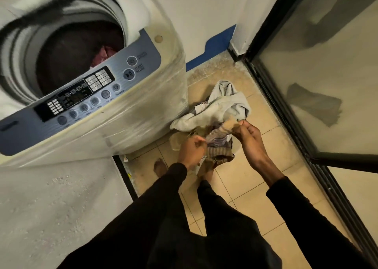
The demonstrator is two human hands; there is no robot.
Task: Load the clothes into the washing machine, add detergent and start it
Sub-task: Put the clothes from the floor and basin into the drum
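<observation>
Between left hand and right hand, a gripped striped garment.

— Clothing, upper body?
— Long black sleeves on both arms, each ending at the wrist; left hand and right hand bare, no rings or watch visible.
— Lower body?
— Black trousers, plain, loose-fitting, no markings.
— Footwear?
— Bare foot visible beside the left forearm.
</observation>
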